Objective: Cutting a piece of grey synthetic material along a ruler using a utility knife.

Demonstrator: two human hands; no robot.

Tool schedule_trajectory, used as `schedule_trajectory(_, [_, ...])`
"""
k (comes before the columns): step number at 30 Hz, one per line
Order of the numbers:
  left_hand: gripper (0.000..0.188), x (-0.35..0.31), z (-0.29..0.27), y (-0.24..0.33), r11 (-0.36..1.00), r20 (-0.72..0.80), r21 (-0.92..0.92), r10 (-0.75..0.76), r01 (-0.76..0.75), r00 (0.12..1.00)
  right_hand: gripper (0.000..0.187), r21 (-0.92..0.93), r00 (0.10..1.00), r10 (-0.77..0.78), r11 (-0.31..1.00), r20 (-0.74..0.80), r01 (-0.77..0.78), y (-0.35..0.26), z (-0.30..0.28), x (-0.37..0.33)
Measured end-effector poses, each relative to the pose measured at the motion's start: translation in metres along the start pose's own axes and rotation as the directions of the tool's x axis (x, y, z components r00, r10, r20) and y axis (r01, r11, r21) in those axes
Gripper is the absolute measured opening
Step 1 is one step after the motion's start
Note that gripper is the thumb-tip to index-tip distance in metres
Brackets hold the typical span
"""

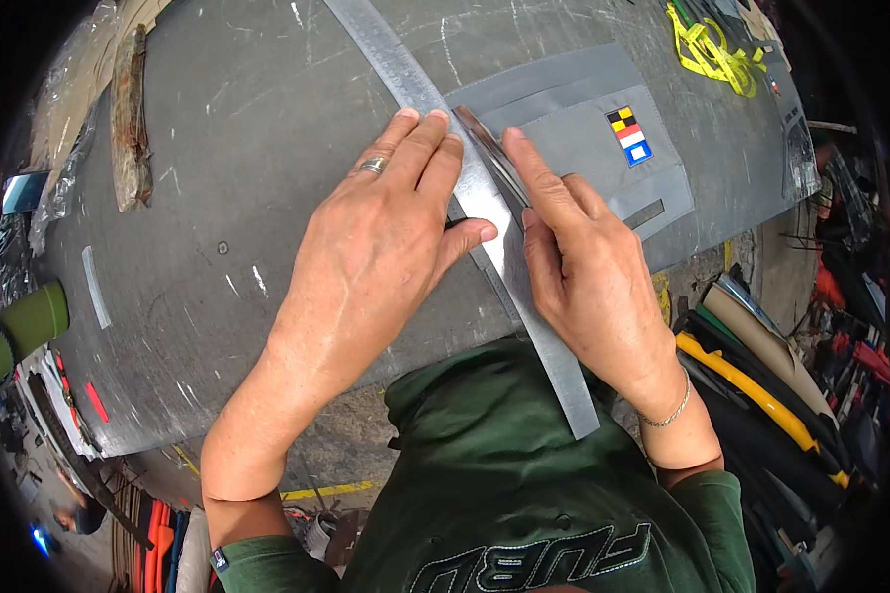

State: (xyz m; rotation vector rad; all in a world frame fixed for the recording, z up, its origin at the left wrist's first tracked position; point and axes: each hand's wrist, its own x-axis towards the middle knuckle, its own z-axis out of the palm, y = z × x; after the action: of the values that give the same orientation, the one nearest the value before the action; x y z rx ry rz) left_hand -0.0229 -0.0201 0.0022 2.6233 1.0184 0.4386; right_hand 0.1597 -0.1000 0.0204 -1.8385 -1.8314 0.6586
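Observation:
My left hand (371, 222) lies flat on a long metal straightedge (556, 371), its fingers stretched out and the thumb resting on the metal. The straightedge runs slantwise over a grey sheet piece (569, 114) and juts past the table's near edge. In my right hand (598, 267) is a slim metal blade, seemingly a knife (485, 138), held along the straightedge's right side with the index finger extended over it. Its lower part is hidden by my fingers. A small multicoloured checked patch (630, 136) sits on the grey piece, right of the knife.
The dark, scratched tabletop (257, 128) spreads around my hands. A yellow measuring tape (714, 54) lies tangled at the far right, a worn wooden stick (131, 119) at the far left. A green roll (25, 331) is at the left edge. Rolled materials (756, 381) stand at the right.

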Motion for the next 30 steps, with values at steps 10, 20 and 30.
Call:
schedule_trajectory(10, [0.061, 0.0, 0.0, 0.001, 1.0, 0.003, -0.029, 0.001, -0.001, 1.0, 0.063, -0.037, 0.998, 0.059, 0.998, 0.038, -0.058, -0.009, -0.012, 0.006])
schedule_trajectory(20, [0.061, 0.001, 0.001, -0.001, 0.999, -0.004, -0.032, -0.005, 0.005, 1.0, 0.058, -0.124, 0.996, 0.03, 0.992, 0.079, -0.021, -0.015, -0.021, 0.012])
schedule_trajectory(30, [0.06, 0.0, 0.001, 0.001, 1.0, 0.006, -0.019, -0.01, 0.01, 1.0, 0.061, -0.129, 0.995, 0.043, 0.991, 0.086, -0.032, -0.015, -0.022, 0.009])
